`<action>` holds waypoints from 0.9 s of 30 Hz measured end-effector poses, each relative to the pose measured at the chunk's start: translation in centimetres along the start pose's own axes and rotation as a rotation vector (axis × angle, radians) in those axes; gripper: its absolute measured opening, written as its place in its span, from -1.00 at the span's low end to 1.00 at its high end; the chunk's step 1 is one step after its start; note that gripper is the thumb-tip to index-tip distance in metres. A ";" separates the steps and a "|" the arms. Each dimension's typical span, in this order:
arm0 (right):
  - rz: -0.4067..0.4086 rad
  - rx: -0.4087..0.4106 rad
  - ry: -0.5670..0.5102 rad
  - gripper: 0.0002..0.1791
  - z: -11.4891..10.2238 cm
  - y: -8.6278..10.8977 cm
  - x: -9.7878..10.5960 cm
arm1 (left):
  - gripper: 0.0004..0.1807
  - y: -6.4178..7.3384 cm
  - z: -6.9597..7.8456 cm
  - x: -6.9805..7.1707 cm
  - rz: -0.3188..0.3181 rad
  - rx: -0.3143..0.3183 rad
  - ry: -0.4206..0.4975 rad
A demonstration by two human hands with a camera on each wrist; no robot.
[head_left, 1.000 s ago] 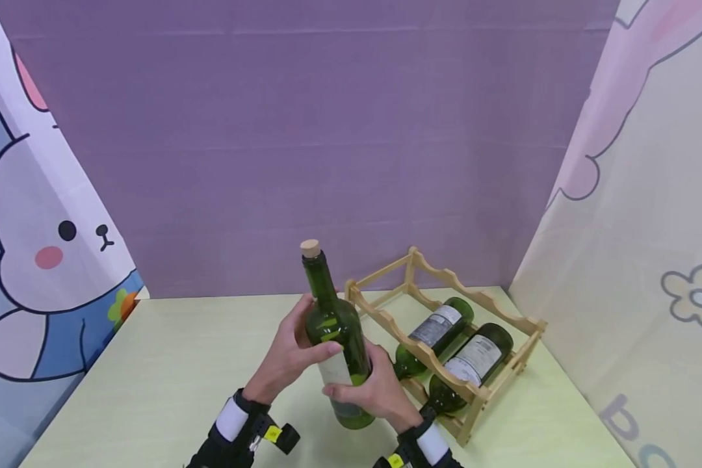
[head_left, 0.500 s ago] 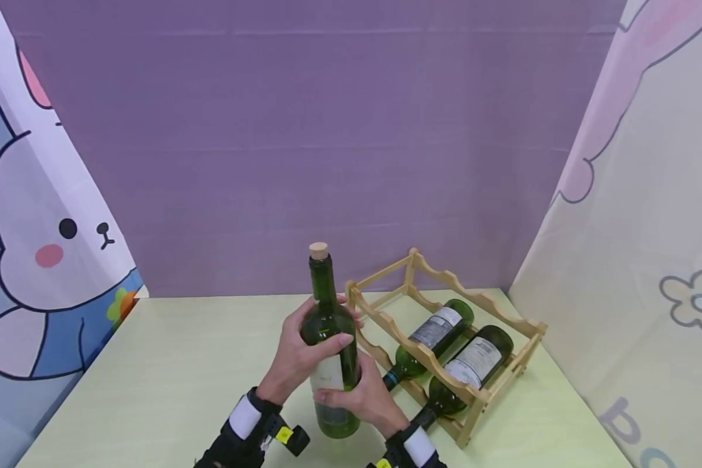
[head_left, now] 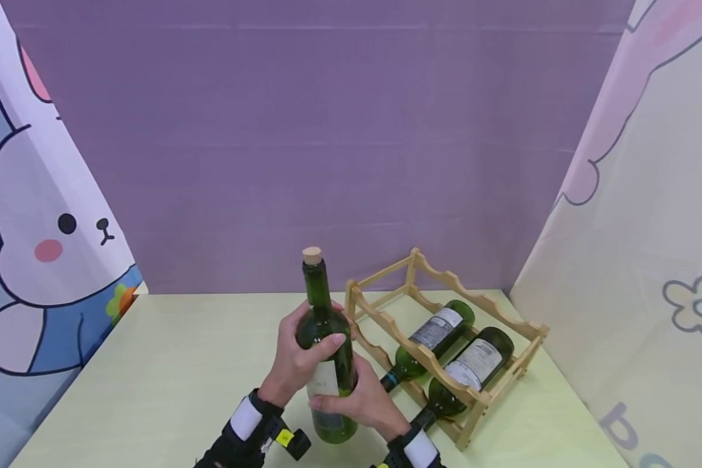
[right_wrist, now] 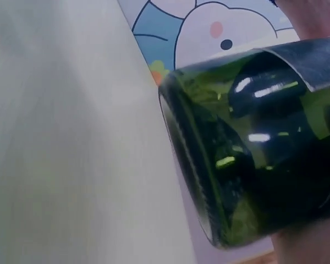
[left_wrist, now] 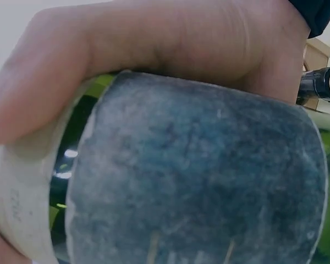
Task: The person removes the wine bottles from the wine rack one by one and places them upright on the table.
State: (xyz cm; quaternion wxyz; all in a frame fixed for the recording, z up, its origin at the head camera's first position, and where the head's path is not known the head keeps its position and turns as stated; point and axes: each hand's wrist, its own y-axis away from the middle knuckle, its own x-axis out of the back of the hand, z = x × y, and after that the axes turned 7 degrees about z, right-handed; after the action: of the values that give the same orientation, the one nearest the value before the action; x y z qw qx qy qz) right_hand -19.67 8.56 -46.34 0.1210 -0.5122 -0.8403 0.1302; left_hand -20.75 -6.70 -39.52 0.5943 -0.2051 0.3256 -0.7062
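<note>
A green glass wine bottle (head_left: 322, 323) with a cork (head_left: 312, 255) in its neck is held nearly upright, leaning slightly left at the top. My left hand (head_left: 292, 365) grips it around the shoulder, thumb across the front. Lower down, my right hand (head_left: 365, 398) holds the right side, its thumb over the pale label (head_left: 325, 379). A dark lower label (left_wrist: 198, 170) fills the left wrist view, under the hand. In the right wrist view the bottle's base (right_wrist: 209, 181) shows part of its underside, apart from the table.
Right of the hands stands a wooden wine rack (head_left: 469, 392). Two wine bottles lie in it, one with a grey label (head_left: 437, 330) and a darker one (head_left: 475, 363), necks towards me. The pale table (head_left: 169, 370) meets a purple backdrop (head_left: 327, 130); printed cloths hang at both sides.
The bottle has tipped more upright and come a little lower, its base shifting left. Both hands have kept their grip and moved with it. The rack and its bottles have stayed put.
</note>
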 end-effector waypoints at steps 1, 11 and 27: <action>-0.014 -0.017 0.005 -0.35 -0.1 0.0 0.1 | -0.60 0.0 0.0 0.1 -0.003 -0.004 -0.004; -0.126 0.006 0.354 -0.15 -2.4 0.3 1.1 | -0.65 0.0 0.5 0.9 -0.031 -0.002 -0.010; 0.023 0.066 0.947 -0.05 -6.9 2.1 4.4 | -0.63 -0.1 1.0 4.1 0.033 0.012 -0.108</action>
State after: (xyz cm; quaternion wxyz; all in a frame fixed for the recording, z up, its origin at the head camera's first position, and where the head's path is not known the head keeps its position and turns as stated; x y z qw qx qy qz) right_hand -17.53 14.03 -40.29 0.5056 -0.5203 -0.6823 -0.0899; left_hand -20.95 -10.91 -39.15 0.6237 -0.2338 0.2922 -0.6863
